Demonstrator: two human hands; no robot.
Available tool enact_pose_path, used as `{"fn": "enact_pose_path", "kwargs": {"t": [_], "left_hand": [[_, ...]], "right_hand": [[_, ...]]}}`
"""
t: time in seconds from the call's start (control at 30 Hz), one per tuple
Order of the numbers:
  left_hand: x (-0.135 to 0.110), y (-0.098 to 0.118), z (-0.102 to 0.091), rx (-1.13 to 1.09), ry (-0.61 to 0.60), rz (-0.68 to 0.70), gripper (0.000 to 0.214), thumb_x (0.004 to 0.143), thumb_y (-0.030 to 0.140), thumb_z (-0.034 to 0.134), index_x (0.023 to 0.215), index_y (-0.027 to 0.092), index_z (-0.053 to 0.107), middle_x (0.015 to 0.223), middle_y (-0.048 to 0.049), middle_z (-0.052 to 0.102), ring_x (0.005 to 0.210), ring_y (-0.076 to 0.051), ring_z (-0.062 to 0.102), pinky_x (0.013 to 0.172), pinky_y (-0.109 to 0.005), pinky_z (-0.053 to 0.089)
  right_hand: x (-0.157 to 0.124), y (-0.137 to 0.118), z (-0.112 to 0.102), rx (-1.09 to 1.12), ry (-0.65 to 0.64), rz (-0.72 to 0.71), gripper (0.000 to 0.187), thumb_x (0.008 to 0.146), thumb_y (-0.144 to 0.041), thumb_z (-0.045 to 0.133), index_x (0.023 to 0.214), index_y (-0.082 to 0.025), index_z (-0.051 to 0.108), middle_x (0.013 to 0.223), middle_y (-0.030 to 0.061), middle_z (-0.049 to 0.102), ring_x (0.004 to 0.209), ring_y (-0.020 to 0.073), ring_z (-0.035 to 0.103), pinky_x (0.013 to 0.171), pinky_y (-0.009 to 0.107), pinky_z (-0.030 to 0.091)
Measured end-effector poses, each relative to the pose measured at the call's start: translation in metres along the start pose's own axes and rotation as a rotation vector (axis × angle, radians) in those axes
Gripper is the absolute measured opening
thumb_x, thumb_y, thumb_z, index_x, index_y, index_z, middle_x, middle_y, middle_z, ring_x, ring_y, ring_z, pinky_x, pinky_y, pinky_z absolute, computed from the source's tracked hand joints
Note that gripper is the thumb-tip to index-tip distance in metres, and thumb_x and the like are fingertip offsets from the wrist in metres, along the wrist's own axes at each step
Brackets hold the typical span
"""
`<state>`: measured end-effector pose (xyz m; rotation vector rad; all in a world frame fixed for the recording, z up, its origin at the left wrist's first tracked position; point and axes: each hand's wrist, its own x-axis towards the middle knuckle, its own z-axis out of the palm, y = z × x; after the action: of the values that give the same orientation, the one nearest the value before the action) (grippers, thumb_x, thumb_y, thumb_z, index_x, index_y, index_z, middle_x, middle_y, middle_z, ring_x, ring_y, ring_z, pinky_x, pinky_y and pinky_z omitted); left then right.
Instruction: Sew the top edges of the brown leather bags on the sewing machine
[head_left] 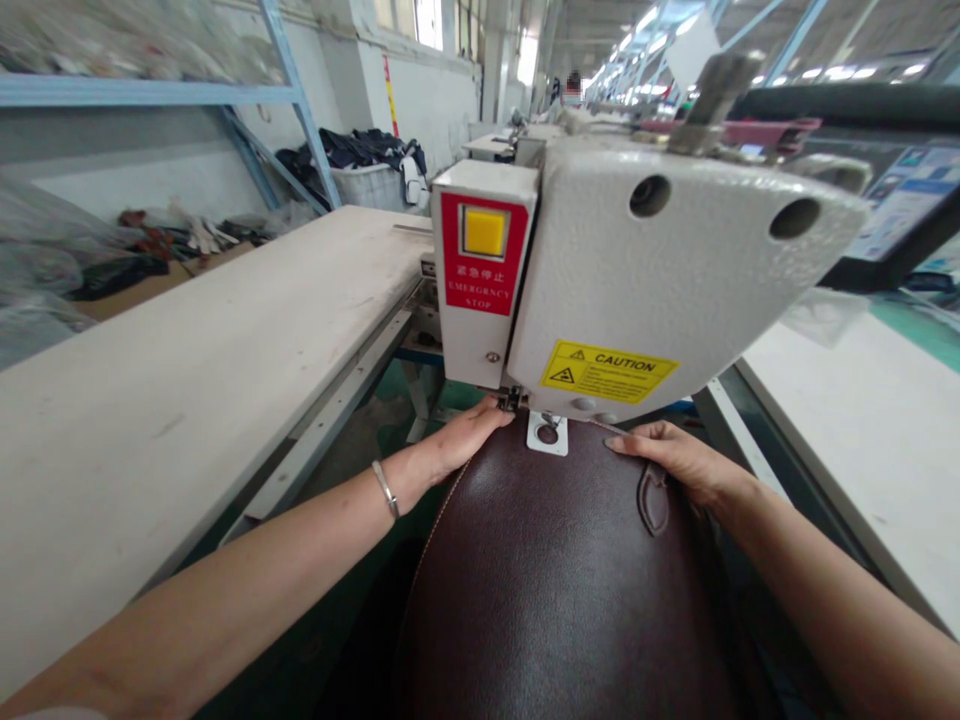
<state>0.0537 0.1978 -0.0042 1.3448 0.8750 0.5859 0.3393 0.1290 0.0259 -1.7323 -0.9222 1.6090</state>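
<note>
A white industrial sewing machine head [637, 270] stands right of upper centre, above a dark brown leather piece [555, 580] at bottom centre. Mid-frame, the left hand [472, 437] and right hand [671, 455] grip the leather's upper edges, flanking a small holed metal plate [547, 449].

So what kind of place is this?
Probably a factory workshop: there's a big machine with an emergency stop panel, a brown leathery piece held up to it, and rows of ceiling lights behind.
</note>
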Motion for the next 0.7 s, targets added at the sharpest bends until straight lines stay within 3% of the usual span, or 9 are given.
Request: {"fn": "enact_pose_path", "kwargs": {"t": [0.2, 0.47, 0.7], "left_hand": [[-0.0033, 0.0042, 0.0027, -0.038, 0.009, -0.025, 0.041, 0.082, 0.042, 0.053, 0.113, 0.017, 0.057, 0.115, -0.0078, 0.063, 0.118, -0.029, 0.053, 0.106, -0.044, 0.04], [-0.0048, 0.0038, 0.0036, -0.005, 0.021, -0.02, 0.042, 0.084, 0.042, 0.052, 0.118, 0.016, 0.057, 0.118, -0.0086, 0.063, 0.12, -0.029, 0.052, 0.106, -0.041, 0.039], [-0.008, 0.0048, 0.0015, -0.011, -0.016, -0.013, 0.056, 0.085, 0.043, 0.053, 0.133, 0.014, 0.05, 0.131, -0.0121, 0.058, 0.13, -0.029, 0.047, 0.113, -0.041, 0.033]], "right_hand": [[0.0027, -0.0026, -0.0018, -0.026, -0.002, 0.008, 0.053, 0.048, -0.051, 0.091, 0.049, -0.016, 0.051, 0.043, -0.0028, 0.049, 0.037, 0.0062, 0.037, 0.039, 0.021, 0.028], [0.0035, 0.0001, -0.0033, -0.047, -0.046, -0.03, 0.051, 0.053, -0.049, 0.089, 0.05, -0.017, 0.049, 0.045, -0.0028, 0.049, 0.038, 0.0065, 0.037, 0.04, 0.021, 0.028], [0.0014, 0.0017, -0.0054, -0.091, -0.049, -0.033, 0.05, 0.058, -0.053, 0.086, 0.054, -0.017, 0.051, 0.046, -0.0024, 0.05, 0.039, 0.0074, 0.039, 0.04, 0.021, 0.029]]}}
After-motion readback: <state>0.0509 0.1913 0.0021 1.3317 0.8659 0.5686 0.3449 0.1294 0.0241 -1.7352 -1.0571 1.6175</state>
